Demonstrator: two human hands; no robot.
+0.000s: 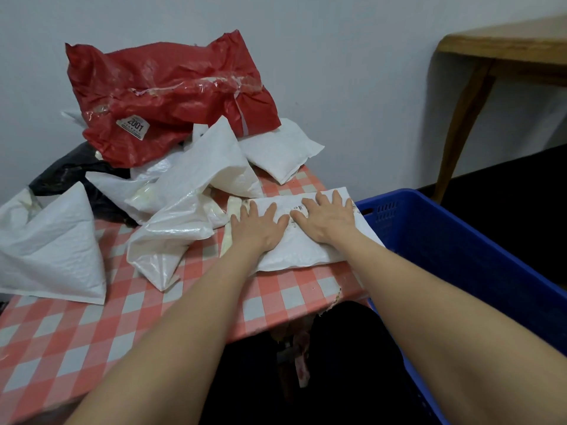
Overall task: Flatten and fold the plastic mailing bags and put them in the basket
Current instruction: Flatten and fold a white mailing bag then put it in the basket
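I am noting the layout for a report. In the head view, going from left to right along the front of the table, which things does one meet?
White triangular bag → crumpled white bag → left hand → right hand → blue basket.

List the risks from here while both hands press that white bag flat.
The white bag under the left hand and right hand lies near the right edge of the table. Smoothing outward might slide it off unfolded, perhaps missing the blue basket. The red bag sits atop a loose pile and may slip onto the work spot.
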